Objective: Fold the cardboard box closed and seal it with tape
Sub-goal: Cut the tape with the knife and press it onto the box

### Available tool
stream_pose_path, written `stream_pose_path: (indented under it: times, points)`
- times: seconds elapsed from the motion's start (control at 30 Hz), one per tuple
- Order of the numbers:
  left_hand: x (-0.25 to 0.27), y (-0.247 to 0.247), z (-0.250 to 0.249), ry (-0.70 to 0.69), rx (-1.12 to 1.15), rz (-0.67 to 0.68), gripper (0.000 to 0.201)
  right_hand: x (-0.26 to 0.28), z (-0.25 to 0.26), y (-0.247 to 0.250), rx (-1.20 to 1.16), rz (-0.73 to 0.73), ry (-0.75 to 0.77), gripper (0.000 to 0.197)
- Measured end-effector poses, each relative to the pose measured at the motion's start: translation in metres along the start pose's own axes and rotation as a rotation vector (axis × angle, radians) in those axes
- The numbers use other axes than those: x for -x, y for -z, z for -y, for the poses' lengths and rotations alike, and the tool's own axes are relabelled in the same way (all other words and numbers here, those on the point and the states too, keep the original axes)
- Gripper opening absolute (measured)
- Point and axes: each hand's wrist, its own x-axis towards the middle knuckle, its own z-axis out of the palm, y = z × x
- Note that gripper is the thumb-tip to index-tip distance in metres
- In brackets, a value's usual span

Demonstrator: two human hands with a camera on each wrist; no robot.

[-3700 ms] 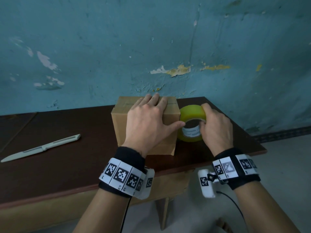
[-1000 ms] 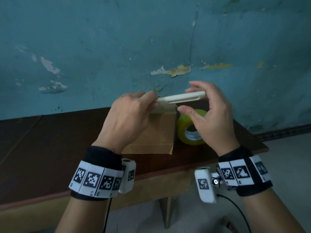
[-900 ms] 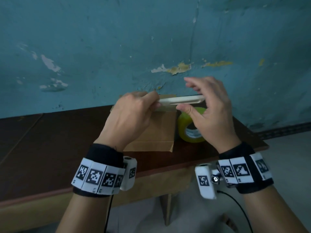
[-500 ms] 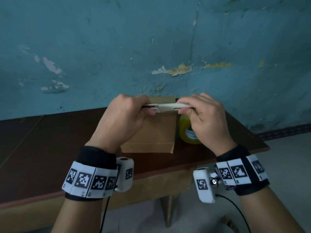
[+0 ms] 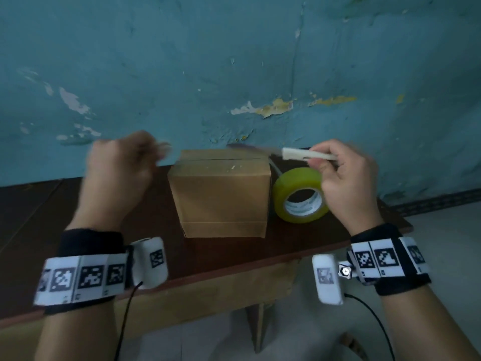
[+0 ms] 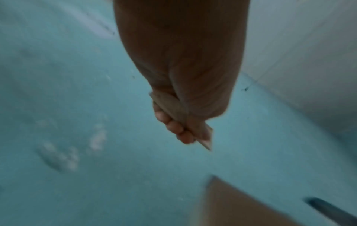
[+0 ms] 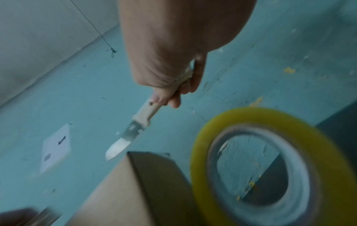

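A closed cardboard box (image 5: 221,194) stands on the brown table (image 5: 46,212), its top flaps meeting in a seam. A yellow-green tape roll (image 5: 299,196) leans against the box's right side, and a strip of tape (image 5: 275,168) runs from it up to the box top. My right hand (image 5: 328,162) grips the white handle of a knife (image 5: 307,154) above the roll, with the bare blade (image 7: 119,145) pointing left over the box's far right corner. My left hand (image 5: 135,157), blurred, is up left of the box and grips the knife's beige sheath (image 6: 173,110).
A blue peeling wall (image 5: 234,61) rises right behind the box. The table's front edge (image 5: 234,269) runs near my wrists and its right end lies just past the tape roll. Pale floor (image 5: 442,243) shows to the right.
My hands have pulled apart. The left hand has drawn the sheath off to the left, and the blade is now bare in the right hand. Earlier the knife lay on the table's left.
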Motion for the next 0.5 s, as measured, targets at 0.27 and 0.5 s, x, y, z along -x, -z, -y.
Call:
stream_pose_path:
  times: [0.27, 0.5]
  points:
    - [0.035, -0.052, 0.037, 0.487, -0.295, 0.204, 0.016, -0.004, -0.01, -0.004, 0.223, 0.038, -0.316, 0.017]
    - [0.04, -0.077, 0.045, 0.617, -0.157, 0.33, 0.022, 0.003, 0.008, -0.017, 0.022, 0.022, -0.357, 0.009]
